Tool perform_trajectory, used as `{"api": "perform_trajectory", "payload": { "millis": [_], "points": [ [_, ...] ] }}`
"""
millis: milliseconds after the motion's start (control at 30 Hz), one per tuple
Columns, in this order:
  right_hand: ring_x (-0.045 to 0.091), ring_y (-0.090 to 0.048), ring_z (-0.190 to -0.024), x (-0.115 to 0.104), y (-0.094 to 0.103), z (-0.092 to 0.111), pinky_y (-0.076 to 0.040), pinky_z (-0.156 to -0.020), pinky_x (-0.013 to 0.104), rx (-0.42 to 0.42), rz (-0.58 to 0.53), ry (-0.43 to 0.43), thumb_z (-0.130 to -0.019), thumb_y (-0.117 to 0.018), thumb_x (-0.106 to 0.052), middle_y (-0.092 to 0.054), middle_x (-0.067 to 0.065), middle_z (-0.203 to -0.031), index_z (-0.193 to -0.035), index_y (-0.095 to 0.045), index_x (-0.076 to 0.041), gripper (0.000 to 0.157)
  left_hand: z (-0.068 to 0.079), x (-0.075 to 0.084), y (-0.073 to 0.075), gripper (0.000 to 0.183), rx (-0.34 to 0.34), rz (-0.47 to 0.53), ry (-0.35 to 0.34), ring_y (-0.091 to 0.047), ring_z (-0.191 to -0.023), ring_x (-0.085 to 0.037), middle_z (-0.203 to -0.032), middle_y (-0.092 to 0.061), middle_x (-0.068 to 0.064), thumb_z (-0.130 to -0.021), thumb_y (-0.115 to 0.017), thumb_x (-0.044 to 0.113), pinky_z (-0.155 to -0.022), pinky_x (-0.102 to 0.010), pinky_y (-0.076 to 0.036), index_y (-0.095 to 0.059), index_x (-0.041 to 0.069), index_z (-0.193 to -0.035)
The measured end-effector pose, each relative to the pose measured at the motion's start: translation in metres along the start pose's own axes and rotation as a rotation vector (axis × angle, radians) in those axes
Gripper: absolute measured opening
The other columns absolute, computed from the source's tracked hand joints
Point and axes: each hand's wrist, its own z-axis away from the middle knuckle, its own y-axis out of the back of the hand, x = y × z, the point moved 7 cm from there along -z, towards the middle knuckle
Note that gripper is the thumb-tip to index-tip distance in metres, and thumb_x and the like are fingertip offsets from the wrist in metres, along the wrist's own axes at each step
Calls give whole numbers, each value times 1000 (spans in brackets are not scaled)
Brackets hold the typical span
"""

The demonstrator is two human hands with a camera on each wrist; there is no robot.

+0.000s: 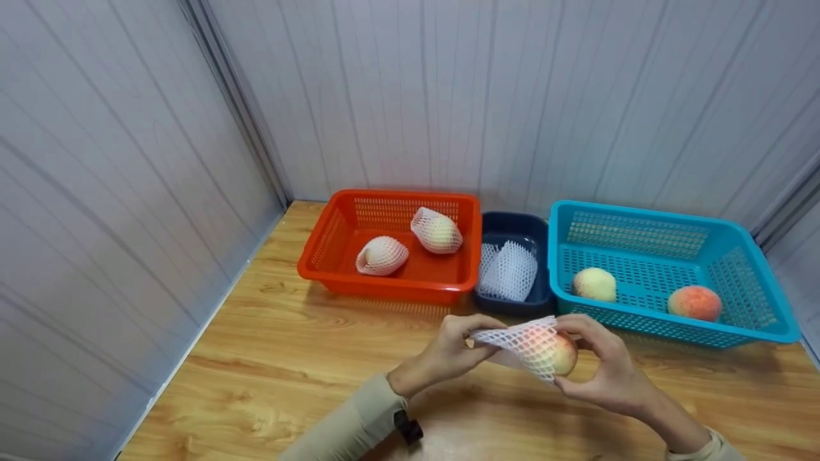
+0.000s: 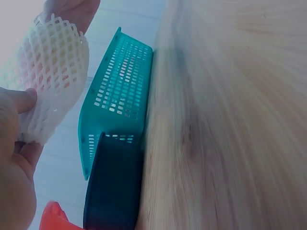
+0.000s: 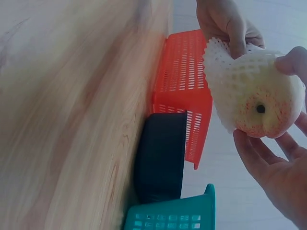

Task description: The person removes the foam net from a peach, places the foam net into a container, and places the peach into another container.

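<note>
Left hand (image 1: 451,349) pinches foam net (image 1: 526,344) at left end; right hand (image 1: 607,371) curls round peach (image 1: 566,355). Peach probably bruises easily, net seems stretchy; grip sides gently.

Apparently no readable text anywhere

Head looks forward, down; close wrist views share one peach (image 3: 266,98)
</note>
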Motion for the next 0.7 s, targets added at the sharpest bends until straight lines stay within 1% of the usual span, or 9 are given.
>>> {"api": "perform_trajectory", "payload": {
  "millis": [33,100,200,333,400,500,567,633,700],
  "points": [
    [14,-55,-104,-4,2,0,-54,-74,25,15,0,18,-53,-87,11,-57,16,-117,-116,-59,0,70,0,0,1,23,6,-7,2,-63,-84,-5,-93,-71,-10,-80,-74,-8,-75,-21,-53,-67,-3,-101],
    [15,-56,-103,0,4,2,-54,-72,23,37,-3,42,-50,-88,11,-58,16,-116,-116,-60,1,72,0,0,2,20,15,-22,2,-63,-79,-5,-90,-71,-9,-79,-75,-8,-72,-20,-53,-68,-2,-97],
    [17,-57,-104,13,5,8,-55,-71,24,46,1,40,-50,-90,8,-59,14,-118,-118,-61,-3,75,-1,0,3,18,22,-33,-4,-62,-77,-5,-87,-71,-9,-78,-75,-7,-69,-18,-53,-70,-2,-95],
    [16,-57,-106,27,6,14,-55,-72,25,31,1,8,-54,-92,2,-58,8,-122,-122,-60,-9,76,-1,0,4,18,23,-28,-7,-63,-76,-6,-88,-72,-9,-78,-75,-7,-69,-18,-53,-71,-2,-95],
    [17,-57,-105,28,8,16,-55,-72,25,36,-2,26,-53,-92,2,-58,8,-123,-122,-60,-9,77,-1,-1,5,19,28,-15,-10,-63,-77,-7,-88,-71,-10,-78,-75,-8,-69,-19,-53,-71,-3,-95],
    [18,-58,-104,27,11,17,-55,-72,24,41,-2,42,-53,-92,3,-58,8,-123,-123,-60,-8,78,0,0,6,20,35,-18,-34,-63,-78,-7,-87,-71,-10,-77,-75,-10,-70,-19,-53,-71,-3,-94],
    [18,-59,-103,26,13,18,-55,-72,24,41,1,41,-53,-92,3,-58,8,-123,-123,-60,-8,78,1,0,6,20,40,-12,-52,-63,-78,-7,-87,-71,-10,-76,-74,-11,-70,-20,-53,-71,-3,-94],
    [17,-59,-102,27,14,18,-54,-72,24,41,1,22,-54,-92,3,-58,7,-124,-123,-60,-9,78,1,1,6,20,40,-18,-69,-63,-78,-6,-86,-71,-9,-76,-74,-11,-70,-20,-53,-71,-2,-93],
    [17,-59,-102,27,15,18,-54,-73,24,46,-2,13,-54,-92,3,-58,7,-124,-123,-60,-9,78,1,1,7,19,38,-17,-74,-63,-79,-6,-86,-71,-9,-77,-74,-10,-71,-20,-53,-71,-1,-93]
  ]
}}
